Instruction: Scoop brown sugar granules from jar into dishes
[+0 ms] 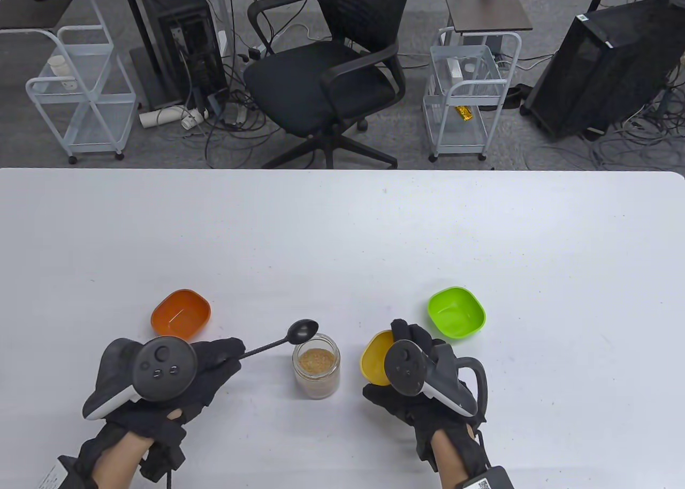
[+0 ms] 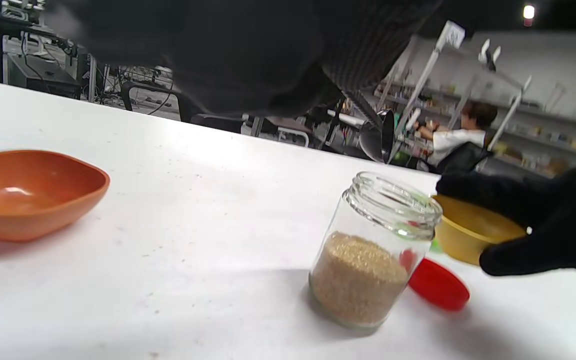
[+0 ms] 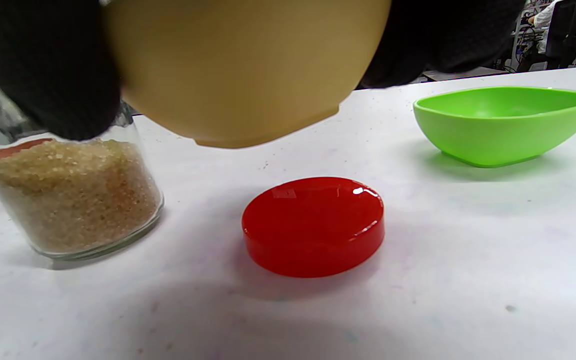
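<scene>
An open glass jar (image 1: 316, 366) half full of brown sugar granules stands on the white table; it also shows in the left wrist view (image 2: 370, 252) and the right wrist view (image 3: 68, 195). My left hand (image 1: 176, 374) holds a black spoon (image 1: 291, 335) by its handle, its empty bowl just above the jar's far rim. My right hand (image 1: 423, 382) grips a yellow dish (image 1: 377, 358) and holds it lifted above the table, right of the jar; the right wrist view shows the dish's underside (image 3: 248, 65). An orange dish (image 1: 181, 312) and a green dish (image 1: 456, 312) sit empty.
The jar's red lid (image 3: 314, 225) lies on the table under the lifted yellow dish, right of the jar. The table's far edge (image 1: 342, 171) runs behind, with an office chair (image 1: 326, 71) and carts beyond it.
</scene>
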The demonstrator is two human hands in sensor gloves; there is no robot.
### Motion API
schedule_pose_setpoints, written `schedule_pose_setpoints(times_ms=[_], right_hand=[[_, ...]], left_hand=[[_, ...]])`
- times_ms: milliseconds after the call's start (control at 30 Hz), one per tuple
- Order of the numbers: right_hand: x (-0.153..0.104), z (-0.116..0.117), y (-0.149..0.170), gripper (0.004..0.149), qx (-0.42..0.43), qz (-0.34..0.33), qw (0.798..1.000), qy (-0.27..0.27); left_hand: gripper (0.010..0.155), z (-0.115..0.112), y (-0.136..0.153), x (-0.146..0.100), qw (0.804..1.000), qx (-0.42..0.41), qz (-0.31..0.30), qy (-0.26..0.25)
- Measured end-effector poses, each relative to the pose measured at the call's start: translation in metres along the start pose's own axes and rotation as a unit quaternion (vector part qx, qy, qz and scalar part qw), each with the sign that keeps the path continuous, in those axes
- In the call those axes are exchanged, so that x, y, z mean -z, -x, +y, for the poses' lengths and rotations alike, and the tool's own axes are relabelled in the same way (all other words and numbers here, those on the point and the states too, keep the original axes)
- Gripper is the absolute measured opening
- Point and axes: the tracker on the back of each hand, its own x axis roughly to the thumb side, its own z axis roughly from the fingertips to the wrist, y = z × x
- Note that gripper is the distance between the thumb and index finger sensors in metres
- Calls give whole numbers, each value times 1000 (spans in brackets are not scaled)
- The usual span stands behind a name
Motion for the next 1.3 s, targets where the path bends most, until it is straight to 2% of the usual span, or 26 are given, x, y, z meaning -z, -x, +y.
schedule_pose_setpoints(times_ms=[167,333,533,900,1000,1100,1300], right_hand=[[0,1,0,113,2,-4,1000,-1],[0,1,0,113,2,-8,1000,-4],[-1,3,-1,113,7,-15,1000,-7],[-1,3,-2,113,11,-20,1000,-6],[-1,3,-2,113,12,-21,1000,-6],[-1,3,-1,113,14,-21,1000,-6],[-1,3,-1,113,14,-20,1000,-6]], left_hand=[[42,14,-27,10,996,72,2,44],[42,16,-54,24,986,149,8,76],[42,9,-82,41,963,243,19,113],[41,-9,-134,62,906,397,31,146],[41,-11,-138,68,903,392,35,172],[41,-7,-133,74,914,351,38,201],[42,3,-104,88,944,202,38,260]])
